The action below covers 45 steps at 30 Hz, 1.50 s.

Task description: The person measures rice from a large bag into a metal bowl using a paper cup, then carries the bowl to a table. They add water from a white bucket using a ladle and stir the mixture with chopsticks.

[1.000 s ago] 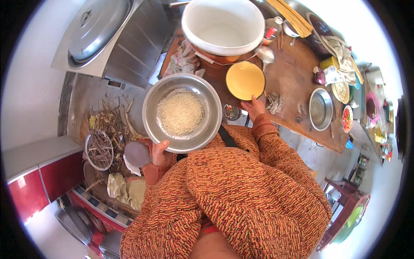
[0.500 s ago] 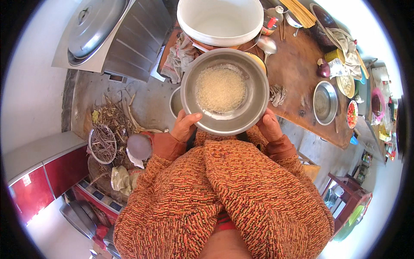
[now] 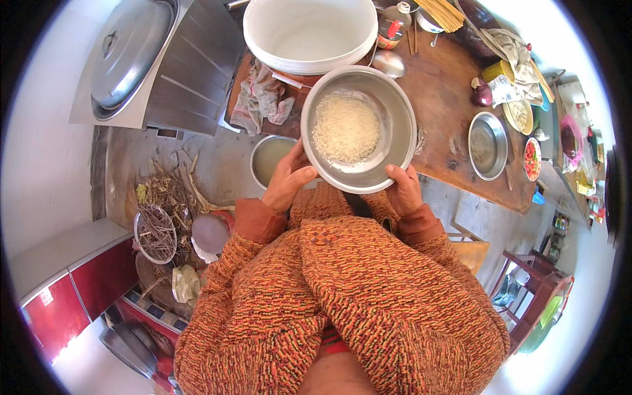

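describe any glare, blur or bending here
Head view: fisheye bending near the dark rim, washed-out glare on the upper right wall, a sheen on the metal lid; head view again: rice in the metal bowl looks fairly clear, no obvious blur on the left hand or right hand.

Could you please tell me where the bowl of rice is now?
In the head view, the bowl is slightly right of upper centre, held between the left hand and right hand, just below the white bucket.

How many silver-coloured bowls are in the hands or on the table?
2: a rice bowl held by left hand and right hand; another bowl farther right, on the table. Others may be hidden.
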Each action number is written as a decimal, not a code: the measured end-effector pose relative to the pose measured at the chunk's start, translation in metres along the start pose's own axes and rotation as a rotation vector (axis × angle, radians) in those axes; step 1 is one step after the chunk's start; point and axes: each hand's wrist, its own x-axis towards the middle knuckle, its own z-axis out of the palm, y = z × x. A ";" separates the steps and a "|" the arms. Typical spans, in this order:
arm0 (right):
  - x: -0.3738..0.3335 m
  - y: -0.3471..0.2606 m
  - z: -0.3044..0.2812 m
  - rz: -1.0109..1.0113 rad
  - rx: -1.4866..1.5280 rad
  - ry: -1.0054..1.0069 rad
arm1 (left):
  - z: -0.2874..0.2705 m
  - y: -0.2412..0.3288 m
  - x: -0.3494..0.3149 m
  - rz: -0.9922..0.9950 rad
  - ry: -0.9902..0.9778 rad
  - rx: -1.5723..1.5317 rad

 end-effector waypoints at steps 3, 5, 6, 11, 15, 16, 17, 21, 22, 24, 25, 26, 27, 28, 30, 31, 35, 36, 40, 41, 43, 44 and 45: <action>0.005 0.000 -0.015 -0.054 0.102 0.093 | -0.001 -0.002 0.003 0.009 0.005 -0.085; 0.011 -0.001 -0.032 -0.079 0.129 0.144 | -0.008 -0.003 0.001 -0.015 0.050 -0.053; 0.015 -0.001 -0.044 -0.089 0.142 0.168 | -0.011 -0.004 -0.002 -0.026 0.074 -0.038; 0.049 -0.009 -0.089 -0.224 0.122 0.257 | -0.031 -0.015 -0.018 -0.041 0.180 -0.073; 0.083 -0.003 -0.139 -0.221 0.161 0.363 | -0.038 -0.018 -0.022 -0.074 0.283 -0.122; 0.093 0.001 -0.154 -0.226 0.213 0.367 | -0.039 -0.017 -0.020 -0.080 0.295 -0.126; 0.101 0.003 -0.162 -0.224 0.227 0.372 | -0.040 -0.017 -0.020 -0.084 0.314 -0.129; 0.130 0.012 -0.192 -0.171 0.270 0.482 | -0.040 -0.010 -0.010 -0.068 0.351 -0.118; 0.135 0.014 -0.199 -0.185 0.283 0.508 | -0.040 -0.010 -0.006 -0.076 0.350 -0.103; 0.144 0.015 -0.205 -0.164 0.286 0.507 | -0.041 -0.007 0.001 -0.087 0.360 -0.073; 0.147 0.015 -0.209 -0.154 0.287 0.508 | -0.041 -0.004 0.005 -0.089 0.364 -0.058; 0.152 0.017 -0.216 -0.150 0.279 0.496 | -0.040 0.001 0.012 -0.089 0.368 -0.042; 0.155 0.015 -0.221 -0.132 0.262 0.469 | -0.041 0.007 0.019 -0.083 0.372 -0.025; 0.158 0.015 -0.226 -0.115 0.245 0.442 | -0.042 0.013 0.028 -0.069 0.391 -0.020; 0.165 0.012 -0.221 -0.107 0.201 0.466 | -0.047 0.024 0.044 -0.031 0.454 -0.015; 0.165 0.011 -0.225 -0.144 0.066 0.428 | -0.052 0.028 0.054 0.007 0.458 -0.021; 0.171 0.002 -0.233 -0.076 0.130 0.442 | -0.054 0.053 0.099 0.016 0.515 -0.006; 0.173 0.002 -0.237 -0.070 0.099 0.453 | -0.049 0.061 0.110 0.018 0.527 0.013; 0.179 0.002 -0.250 -0.008 0.002 0.554 | -0.038 0.078 0.136 0.023 0.498 0.041; 0.179 0.000 -0.253 0.010 0.010 0.557 | -0.037 0.077 0.141 0.030 0.517 0.046; 0.178 -0.001 -0.257 0.046 0.000 0.497 | -0.036 0.075 0.149 0.066 0.598 0.025; 0.178 0.001 -0.264 0.067 0.036 0.496 | -0.037 0.075 0.154 0.066 0.604 0.034; 0.175 0.003 -0.277 0.085 0.068 0.505 | -0.036 0.071 0.160 0.061 0.603 0.036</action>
